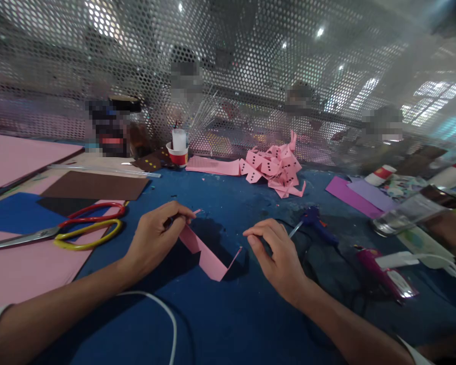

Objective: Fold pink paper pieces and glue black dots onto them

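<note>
My left hand [161, 228] pinches one end of a folded pink paper strip [213, 261] between thumb and fingers. A narrow tip of the strip pokes out past the fingertips. The strip hangs in angled folds just over the blue table, its thin far end standing up toward my right hand [275, 256]. That hand is apart from the paper, thumb and fingertips drawn together, with nothing visible in them. Behind it lies a blue glue gun [319, 225]. Farther back is a heap of folded pink paper pieces [273, 167] with black dots, beside flat pink strips [213, 166].
Scissors [87, 225] with red and yellow handles lie at left on coloured sheets. A paper cup [178, 154] stands at the back before a perforated metal screen [231, 61]. Purple paper [351, 195] and a clear tumbler [406, 213] lie right. A white cable [171, 317] crosses the front.
</note>
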`<state>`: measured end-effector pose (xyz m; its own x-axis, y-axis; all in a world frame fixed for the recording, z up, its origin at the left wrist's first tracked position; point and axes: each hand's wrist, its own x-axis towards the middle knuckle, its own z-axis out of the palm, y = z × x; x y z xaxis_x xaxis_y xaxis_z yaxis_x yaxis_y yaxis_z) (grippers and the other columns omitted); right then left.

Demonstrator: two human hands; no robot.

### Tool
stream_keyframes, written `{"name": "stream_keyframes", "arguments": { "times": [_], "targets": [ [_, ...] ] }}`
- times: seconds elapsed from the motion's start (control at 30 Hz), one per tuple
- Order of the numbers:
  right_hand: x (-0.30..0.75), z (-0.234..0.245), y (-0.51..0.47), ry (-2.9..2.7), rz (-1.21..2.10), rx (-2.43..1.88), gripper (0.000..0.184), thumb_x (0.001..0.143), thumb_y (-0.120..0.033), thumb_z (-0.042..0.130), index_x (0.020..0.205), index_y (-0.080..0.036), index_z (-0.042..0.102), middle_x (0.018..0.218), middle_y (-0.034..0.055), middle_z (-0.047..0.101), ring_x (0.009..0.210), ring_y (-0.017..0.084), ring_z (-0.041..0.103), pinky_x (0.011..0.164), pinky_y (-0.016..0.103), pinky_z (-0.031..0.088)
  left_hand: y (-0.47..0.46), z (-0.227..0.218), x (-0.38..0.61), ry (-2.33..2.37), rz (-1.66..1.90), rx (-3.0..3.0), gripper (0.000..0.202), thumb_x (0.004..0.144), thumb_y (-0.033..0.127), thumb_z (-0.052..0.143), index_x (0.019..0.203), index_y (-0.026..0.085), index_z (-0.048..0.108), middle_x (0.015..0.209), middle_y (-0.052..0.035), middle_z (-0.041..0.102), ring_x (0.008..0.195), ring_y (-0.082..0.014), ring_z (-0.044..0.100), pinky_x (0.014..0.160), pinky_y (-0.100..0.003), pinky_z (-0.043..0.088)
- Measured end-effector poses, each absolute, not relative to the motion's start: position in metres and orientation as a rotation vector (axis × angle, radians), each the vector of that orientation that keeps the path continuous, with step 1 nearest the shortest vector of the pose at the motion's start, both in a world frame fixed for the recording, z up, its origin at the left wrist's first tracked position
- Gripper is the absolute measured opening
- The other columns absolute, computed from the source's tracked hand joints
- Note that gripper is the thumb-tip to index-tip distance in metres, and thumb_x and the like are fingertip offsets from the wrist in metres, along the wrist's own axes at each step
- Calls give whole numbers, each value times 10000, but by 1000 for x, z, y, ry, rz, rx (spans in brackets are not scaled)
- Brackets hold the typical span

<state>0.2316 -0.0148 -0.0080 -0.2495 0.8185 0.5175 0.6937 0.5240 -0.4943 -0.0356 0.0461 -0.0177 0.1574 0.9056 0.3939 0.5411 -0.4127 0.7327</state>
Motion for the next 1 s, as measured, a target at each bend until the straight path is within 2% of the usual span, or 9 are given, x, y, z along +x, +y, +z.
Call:
{"name": "stream_keyframes", "arguments": {
  "times": [0.13,0.3,0.47,0.63,0.87,1.0],
  "targets": [
    [228,-7,-21,-2127,187,-1149,94,994,-256,559,1056,-236,627,971,39,636,946,197,589,847,389,411,45,-17,-35,1368,1174,2015,201,907,213,484,877,217,683,833,1,675,800,-174,623,750,-294,455],
    [220,-7,-29,-2323,171,-1082,202,964,-341,618,1130,-227,615,1051,59,628,993,219,562,875,407,403,46,-16,-33,1348,1208,2049,216,902,205,468,884,216,683,901,-12,680,835,-179,620,772,-299,467],
    [220,-12,-24,-2267,130,-1167,195,976,-288,595,1160,-223,598,1097,69,623,1041,229,548,899,415,407,50,-17,-33,1387,1214,2000,224,873,189,463,865,213,685,872,-13,681,790,-177,606,706,-296,449],
    [222,-17,-20,-2242,139,-1182,76,978,-259,580,1011,-232,643,1038,64,625,1004,226,564,883,420,427,51,-18,-35,1411,1217,1951,222,867,216,471,882,214,693,817,-1,675,753,-171,600,685,-278,444],
    [223,-17,-17,-2176,139,-1166,85,964,-200,569,949,-226,648,1023,63,630,991,220,576,875,417,436,48,-10,-35,1425,1198,1966,228,869,236,464,886,210,690,839,0,689,712,-158,586,638,-255,434],
    [226,-19,-15,-2164,181,-1171,76,961,-198,574,971,-228,644,1041,56,633,1021,222,578,900,416,428,42,-5,-39,1418,1172,2046,214,881,241,482,889,221,695,905,-6,712,793,-175,619,674,-263,436]
  ]
}}
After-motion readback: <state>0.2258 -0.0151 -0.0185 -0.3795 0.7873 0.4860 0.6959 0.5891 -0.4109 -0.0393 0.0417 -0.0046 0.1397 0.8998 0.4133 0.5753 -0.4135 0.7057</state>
